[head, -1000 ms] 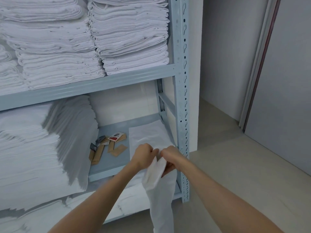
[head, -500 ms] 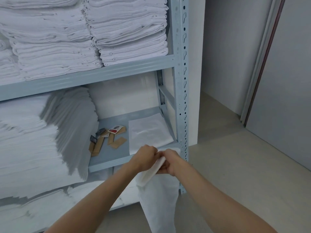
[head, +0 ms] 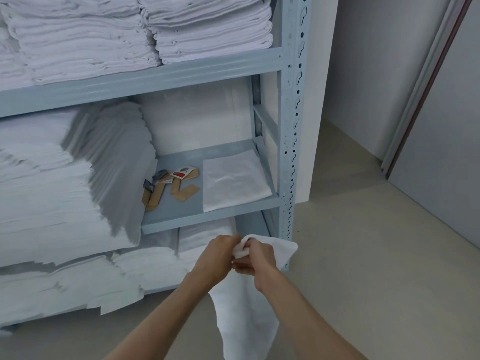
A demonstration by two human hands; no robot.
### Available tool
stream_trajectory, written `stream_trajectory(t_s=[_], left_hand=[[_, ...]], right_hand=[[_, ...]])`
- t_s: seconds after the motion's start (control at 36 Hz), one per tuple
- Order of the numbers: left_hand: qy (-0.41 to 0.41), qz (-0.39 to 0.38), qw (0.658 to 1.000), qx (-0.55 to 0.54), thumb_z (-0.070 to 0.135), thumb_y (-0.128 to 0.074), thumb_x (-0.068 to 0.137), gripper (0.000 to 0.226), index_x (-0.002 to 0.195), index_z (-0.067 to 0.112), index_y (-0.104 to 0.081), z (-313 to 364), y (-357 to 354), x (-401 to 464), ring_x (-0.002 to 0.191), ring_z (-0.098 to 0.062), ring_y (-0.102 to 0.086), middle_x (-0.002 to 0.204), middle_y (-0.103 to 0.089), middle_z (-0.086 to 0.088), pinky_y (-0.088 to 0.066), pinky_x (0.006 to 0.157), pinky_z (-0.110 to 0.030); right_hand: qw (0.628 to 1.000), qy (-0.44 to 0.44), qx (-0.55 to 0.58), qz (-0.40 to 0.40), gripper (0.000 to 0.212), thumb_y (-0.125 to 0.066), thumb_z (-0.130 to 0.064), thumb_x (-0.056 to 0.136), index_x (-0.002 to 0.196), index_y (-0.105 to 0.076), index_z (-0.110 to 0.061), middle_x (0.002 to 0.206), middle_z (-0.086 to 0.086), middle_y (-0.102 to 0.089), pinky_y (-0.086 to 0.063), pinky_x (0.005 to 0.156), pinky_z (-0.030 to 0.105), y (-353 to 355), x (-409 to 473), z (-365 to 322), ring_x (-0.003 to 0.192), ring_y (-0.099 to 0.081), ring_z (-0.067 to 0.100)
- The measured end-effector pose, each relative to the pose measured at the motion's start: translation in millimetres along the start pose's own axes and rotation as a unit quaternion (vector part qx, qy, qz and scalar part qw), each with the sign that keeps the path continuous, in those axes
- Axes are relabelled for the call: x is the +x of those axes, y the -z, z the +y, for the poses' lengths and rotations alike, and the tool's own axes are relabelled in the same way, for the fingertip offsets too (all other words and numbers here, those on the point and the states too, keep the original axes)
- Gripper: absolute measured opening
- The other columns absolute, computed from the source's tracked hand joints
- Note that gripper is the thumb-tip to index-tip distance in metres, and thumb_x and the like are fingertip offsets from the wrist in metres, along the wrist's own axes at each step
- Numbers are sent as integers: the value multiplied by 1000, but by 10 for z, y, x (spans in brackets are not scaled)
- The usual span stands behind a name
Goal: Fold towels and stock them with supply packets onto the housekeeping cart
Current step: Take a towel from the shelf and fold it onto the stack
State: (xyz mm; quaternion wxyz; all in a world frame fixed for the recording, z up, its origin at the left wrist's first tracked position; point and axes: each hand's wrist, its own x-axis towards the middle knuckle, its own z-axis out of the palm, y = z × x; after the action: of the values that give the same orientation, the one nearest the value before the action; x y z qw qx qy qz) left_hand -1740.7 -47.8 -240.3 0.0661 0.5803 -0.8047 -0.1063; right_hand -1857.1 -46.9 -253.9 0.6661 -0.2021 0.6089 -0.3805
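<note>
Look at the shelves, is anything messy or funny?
Yes. The brown supply packets on the middle shelf lie scattered at odd angles beside the flat folded towel. The tall towel stack left of them leans, its layers fanning out sideways.

We are seeing two hands, the left hand (head: pixel 217 257) and the right hand (head: pixel 255 261), both gripping one hanging white towel (head: pixel 246 320). We are counting one folded towel (head: pixel 233 179) lying alone on the middle shelf (head: pixel 207 219), and one loose cluster of supply packets (head: pixel 171 185) beside it; their exact number is unclear. Two towel stacks (head: pixel 207 29) are showing fully on the top shelf.
</note>
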Motion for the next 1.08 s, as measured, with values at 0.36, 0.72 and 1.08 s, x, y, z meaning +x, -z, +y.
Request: stream_trajectory(t_s=[0.36,0.72,1.08], left_hand=[[102,240,951,-165,-13,-63,79,26,81,13,-66,268,-179,-361,63,-5,-50,72,-61,6,-32,57,-12],[89,304,934,-166,-25,-61,70,38,87,8,-71,284,-114,-527,70,-14,-55,83,-69,-2,-38,67,-7],[172,321,914,-181,-18,-64,79,26,85,6,-71,33,-86,-720,62,-9,-51,71,-61,0,-35,59,-9]], right_hand=[[980,100,-148,88,40,-57,-39,85,56,-59,-11,43,7,-56,-53,53,33,942,61,163,52,-68,34],[999,-30,-4,-28,30,-71,-30,85,106,-69,-10,82,6,-67,-54,55,27,1295,307,321,57,-63,20],[980,-68,34,-185,36,-46,14,85,107,-71,1,88,11,-70,-54,60,24,1051,431,510,68,-61,15]])
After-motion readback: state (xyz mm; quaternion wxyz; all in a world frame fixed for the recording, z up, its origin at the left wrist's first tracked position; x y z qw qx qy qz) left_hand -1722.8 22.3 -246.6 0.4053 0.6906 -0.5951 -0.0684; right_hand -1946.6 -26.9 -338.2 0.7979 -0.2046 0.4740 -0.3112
